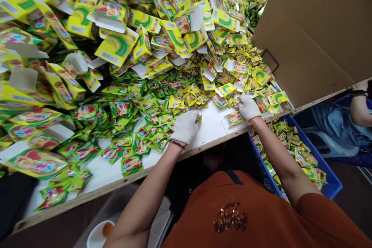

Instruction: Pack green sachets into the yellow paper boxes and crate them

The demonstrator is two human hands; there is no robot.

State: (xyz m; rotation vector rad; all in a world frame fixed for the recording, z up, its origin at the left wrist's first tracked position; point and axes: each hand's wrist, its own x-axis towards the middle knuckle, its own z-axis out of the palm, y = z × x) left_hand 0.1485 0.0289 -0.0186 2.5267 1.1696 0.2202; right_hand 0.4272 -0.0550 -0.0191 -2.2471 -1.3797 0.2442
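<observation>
My left hand, in a white knitted glove, is closed just above the white tabletop. A bit of a small yellow sachet pokes out at its fingertips. My right hand, gloved alike, has its fingers curled down at the edge of the yellow sachets; what they grip is hidden. Just below it, a flat small carton lies with its white flap toward the left. Green watermelon-print sachets are heaped left of my left hand. Yellow sachets lie beyond, between both hands.
Open yellow cartons form a high pile at the back left. A blue crate of sachets stands below the wooden table edge. A large brown board rises at the right, with another person's arm beyond.
</observation>
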